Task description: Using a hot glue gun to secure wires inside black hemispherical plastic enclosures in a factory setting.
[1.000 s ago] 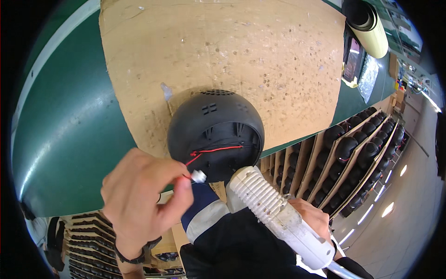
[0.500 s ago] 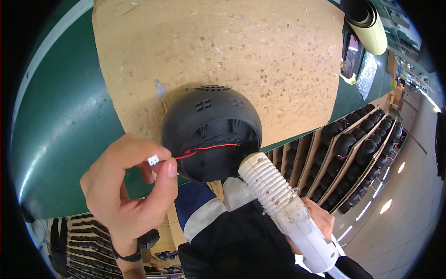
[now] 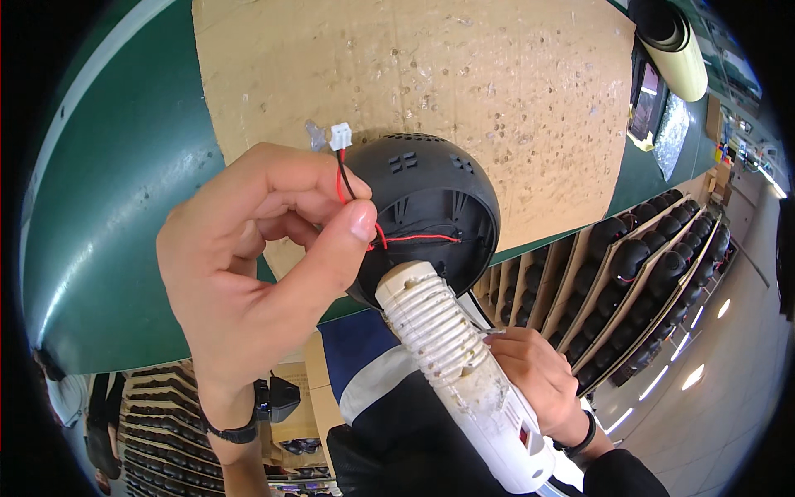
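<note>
Between my left hand's [image 3: 265, 257] thumb and forefinger, a red and black wire pair [image 3: 344, 182] is pinched, its small white connector [image 3: 340, 136] sticking up above the fingers. The wires run into the open hollow of a round black plastic housing [image 3: 373, 178], which rests on cardboard at the table's near edge. A red stretch crosses the inside of the hollow. My right hand [image 3: 534, 377] is closed on a white gun-shaped tool with a ribbed, stained barrel [image 3: 439, 331]. That barrel's tip overlaps the housing's lower rim; whether they touch, I cannot tell.
A worn cardboard sheet [image 3: 530, 91] covers much of the green table [image 3: 124, 232]. At the far right lie a dark roll [image 3: 675, 50], a phone [image 3: 646, 103] and clear plastic wrap [image 3: 675, 137]. Racks of black housings [image 3: 646, 273] stand right, more rows [image 3: 170, 422] lower left.
My left hand has moved up and right, turning the connector upward. The tool's barrel has shifted left across the housing's lower rim. The whole scene has shifted somewhat rightward in view.
</note>
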`<move>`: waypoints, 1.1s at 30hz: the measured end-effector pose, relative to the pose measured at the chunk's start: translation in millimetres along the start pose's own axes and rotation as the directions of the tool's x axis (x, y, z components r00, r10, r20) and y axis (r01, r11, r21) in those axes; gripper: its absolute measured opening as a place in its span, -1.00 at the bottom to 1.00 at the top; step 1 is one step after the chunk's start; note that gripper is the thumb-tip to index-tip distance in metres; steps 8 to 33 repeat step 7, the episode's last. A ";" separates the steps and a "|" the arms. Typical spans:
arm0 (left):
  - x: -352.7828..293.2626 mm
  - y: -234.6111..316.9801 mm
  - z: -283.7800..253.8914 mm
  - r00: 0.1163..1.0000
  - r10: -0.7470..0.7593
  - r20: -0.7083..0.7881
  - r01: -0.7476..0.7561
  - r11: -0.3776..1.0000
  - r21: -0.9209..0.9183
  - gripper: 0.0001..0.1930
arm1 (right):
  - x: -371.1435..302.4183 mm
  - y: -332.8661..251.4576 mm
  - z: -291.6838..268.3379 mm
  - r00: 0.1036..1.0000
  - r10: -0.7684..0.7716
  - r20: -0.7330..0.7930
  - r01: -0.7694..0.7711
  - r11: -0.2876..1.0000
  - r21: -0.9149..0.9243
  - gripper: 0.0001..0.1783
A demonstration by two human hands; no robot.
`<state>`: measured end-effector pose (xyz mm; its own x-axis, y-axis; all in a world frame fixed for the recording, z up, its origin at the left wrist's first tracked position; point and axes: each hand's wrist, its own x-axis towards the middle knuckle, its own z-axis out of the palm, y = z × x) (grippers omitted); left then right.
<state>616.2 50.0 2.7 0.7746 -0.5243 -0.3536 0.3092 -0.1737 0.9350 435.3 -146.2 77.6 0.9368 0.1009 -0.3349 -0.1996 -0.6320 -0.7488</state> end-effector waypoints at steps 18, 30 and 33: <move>-8.0 -4.4 -6.9 0.996 0.091 0.005 -0.091 0.995 0.028 -0.91 | -2.7 -3.6 2.0 1.000 0.016 0.001 -0.016 1.000 -0.006 -0.64; -8.0 -4.4 -6.9 0.996 0.091 0.005 -0.091 0.995 0.028 -0.91 | -2.7 -3.6 2.0 1.000 0.016 0.001 -0.016 1.000 -0.006 -0.64; -8.0 -4.4 -6.9 0.996 0.091 0.005 -0.091 0.995 0.028 -0.91 | -2.7 -3.6 2.0 1.000 0.016 0.001 -0.016 1.000 -0.006 -0.64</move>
